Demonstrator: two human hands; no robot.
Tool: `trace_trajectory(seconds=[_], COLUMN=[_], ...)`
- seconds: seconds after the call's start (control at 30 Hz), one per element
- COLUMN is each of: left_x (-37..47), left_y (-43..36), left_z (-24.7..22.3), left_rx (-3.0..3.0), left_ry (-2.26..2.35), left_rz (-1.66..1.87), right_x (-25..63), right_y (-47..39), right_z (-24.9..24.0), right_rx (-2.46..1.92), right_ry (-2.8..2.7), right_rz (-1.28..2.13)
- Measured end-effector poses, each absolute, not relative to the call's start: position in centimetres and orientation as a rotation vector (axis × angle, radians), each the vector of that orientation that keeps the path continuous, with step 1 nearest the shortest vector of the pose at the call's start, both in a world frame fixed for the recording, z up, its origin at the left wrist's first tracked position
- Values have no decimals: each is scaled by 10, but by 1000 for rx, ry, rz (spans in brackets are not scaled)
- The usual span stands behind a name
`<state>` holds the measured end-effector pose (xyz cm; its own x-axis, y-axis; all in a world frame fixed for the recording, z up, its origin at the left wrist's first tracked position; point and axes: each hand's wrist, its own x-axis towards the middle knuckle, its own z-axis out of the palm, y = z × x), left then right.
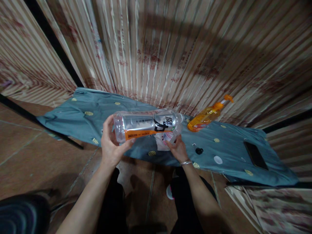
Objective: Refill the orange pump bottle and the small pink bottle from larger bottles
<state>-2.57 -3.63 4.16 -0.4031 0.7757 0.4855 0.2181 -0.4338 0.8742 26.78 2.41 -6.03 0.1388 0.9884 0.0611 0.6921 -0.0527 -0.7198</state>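
Left hand wraps the base of a clear plastic bottle, sideways above the cloth-covered table's middle; right hand pinches a pale, pink-marked piece by its neck; amber pump bottle stands near the back edge.

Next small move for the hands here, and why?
I'd probably steady the clear bottle with the left hand: it is sideways, gripped near its base, with the neck end close to the right hand, so a slip could tip it. Whether it holds liquid isn't clear.
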Motion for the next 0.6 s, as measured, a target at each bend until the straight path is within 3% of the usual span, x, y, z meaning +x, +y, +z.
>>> trace_trajectory(seconds=[0.6], left_x=[-27], left_y=[-36], left_z=[40], left_rx=[1410], left_ry=[1363], left_rz=[1889], right_x=[274], right_y=[27], right_z=[-72], right_rx=[-1729], right_ry=[-1674], right_rz=[532])
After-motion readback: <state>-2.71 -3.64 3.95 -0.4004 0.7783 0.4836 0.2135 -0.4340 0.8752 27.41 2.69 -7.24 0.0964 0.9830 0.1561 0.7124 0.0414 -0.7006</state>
